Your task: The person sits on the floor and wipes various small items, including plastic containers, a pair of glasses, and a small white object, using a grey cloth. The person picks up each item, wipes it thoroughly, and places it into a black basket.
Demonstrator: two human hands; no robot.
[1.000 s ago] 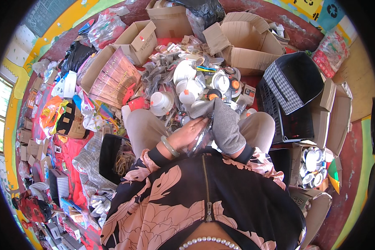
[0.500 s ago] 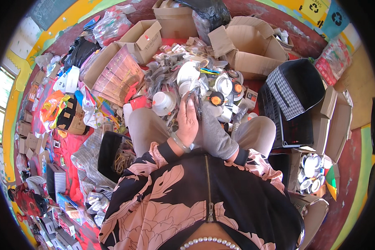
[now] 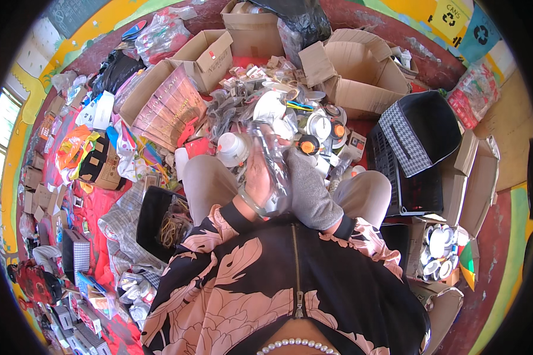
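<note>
A long, clear, shiny plastic piece (image 3: 273, 157) lies between my hands above my lap; its exact kind is hard to make out. My left hand (image 3: 257, 178), bare with a bangle at the wrist, grips its left side and partly shows through the plastic. On the other side, my right hand (image 3: 309, 184) in a grey glove holds the right edge, its fingertips near the top. Just beyond them spreads a heap of mixed plastic bits, with a white tub (image 3: 232, 147), a white round lid (image 3: 318, 126) and an orange-and-black cap (image 3: 308, 144).
Cardboard boxes (image 3: 361, 65) ring the heap at the back. To the right stand a black bin with a checked band (image 3: 410, 137) and a box of white lids (image 3: 441, 245). A black bin (image 3: 154, 219) sits by my left knee; bags and boxes fill the left.
The clear plastic piece has turned from edge-on to show its broad side. My hands have moved slightly apart, and my left hand is now partly behind the plastic.
</note>
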